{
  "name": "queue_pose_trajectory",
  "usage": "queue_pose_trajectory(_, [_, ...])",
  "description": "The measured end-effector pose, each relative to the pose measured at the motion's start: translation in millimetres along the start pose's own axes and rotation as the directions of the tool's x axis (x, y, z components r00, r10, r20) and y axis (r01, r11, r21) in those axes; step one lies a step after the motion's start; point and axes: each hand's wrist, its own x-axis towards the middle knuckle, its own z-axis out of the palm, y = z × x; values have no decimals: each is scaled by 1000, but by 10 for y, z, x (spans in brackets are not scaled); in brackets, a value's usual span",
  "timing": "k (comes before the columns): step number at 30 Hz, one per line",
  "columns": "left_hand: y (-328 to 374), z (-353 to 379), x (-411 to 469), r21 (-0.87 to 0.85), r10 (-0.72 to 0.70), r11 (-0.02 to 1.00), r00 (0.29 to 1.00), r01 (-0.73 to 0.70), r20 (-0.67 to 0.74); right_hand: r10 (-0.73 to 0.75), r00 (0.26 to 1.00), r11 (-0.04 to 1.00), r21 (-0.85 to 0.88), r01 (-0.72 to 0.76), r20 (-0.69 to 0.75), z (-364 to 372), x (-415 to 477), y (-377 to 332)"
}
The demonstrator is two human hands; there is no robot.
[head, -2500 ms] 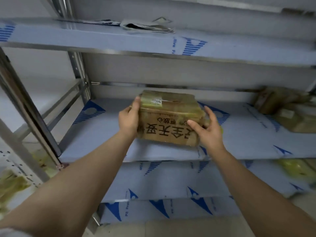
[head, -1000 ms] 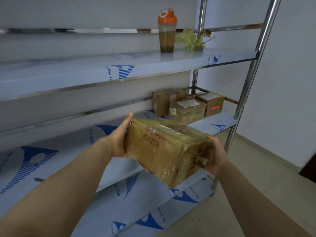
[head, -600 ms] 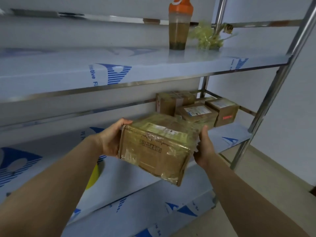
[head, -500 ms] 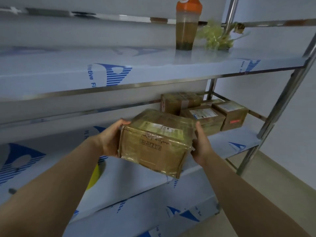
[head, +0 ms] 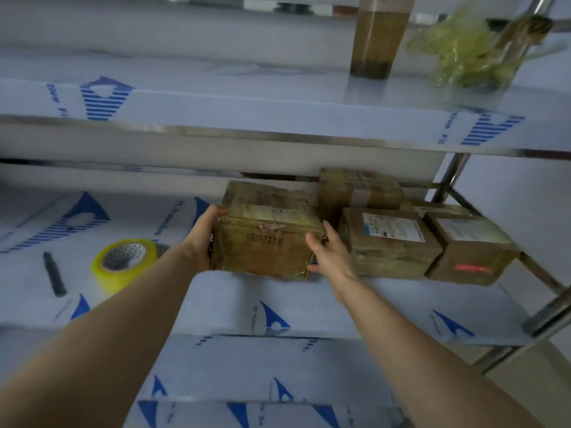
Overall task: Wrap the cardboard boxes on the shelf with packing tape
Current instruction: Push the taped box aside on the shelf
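Note:
A cardboard box wrapped in glossy tape (head: 265,242) sits on the middle shelf (head: 309,307), pushed up beside three other boxes: one behind (head: 360,189), one with a white label (head: 386,239) and one with a red mark (head: 466,245). My left hand (head: 200,239) holds the wrapped box's left side, thumb on its top edge, fingers hidden behind. My right hand (head: 327,254) lies with straight fingers against its right front corner. A yellowish roll of packing tape (head: 125,262) lies on the shelf to the left.
A black pen-like stick (head: 54,273) lies left of the tape roll. The upper shelf (head: 247,100) carries a shaker bottle (head: 375,35) and a crumpled yellow-green plastic wad (head: 469,47). A steel post (head: 547,307) marks the rack's right end.
I carried the wrapped box to the right along the rack and lowered it onto the middle shelf beside the other boxes. My right hand's fingers have loosened from its side.

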Motion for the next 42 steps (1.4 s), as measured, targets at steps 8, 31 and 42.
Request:
queue_pose_trajectory(8, [-415, 419, -132, -83, 41, 995, 990, -53, -134, -124, 992, 978, -174, 117, -29, -308, -82, 245])
queue_pose_trajectory(31, [-604, 734, 217, 125, 126, 988, 947, -92, -296, -322, 921, 815, -559, 152, -220, -453, -80, 538])
queue_pose_trajectory(42, [-566, 398, -207, 502, 304, 865, 803, -6, -513, -708, 688, 526, -532, 664, 159, 218, -261, 151])
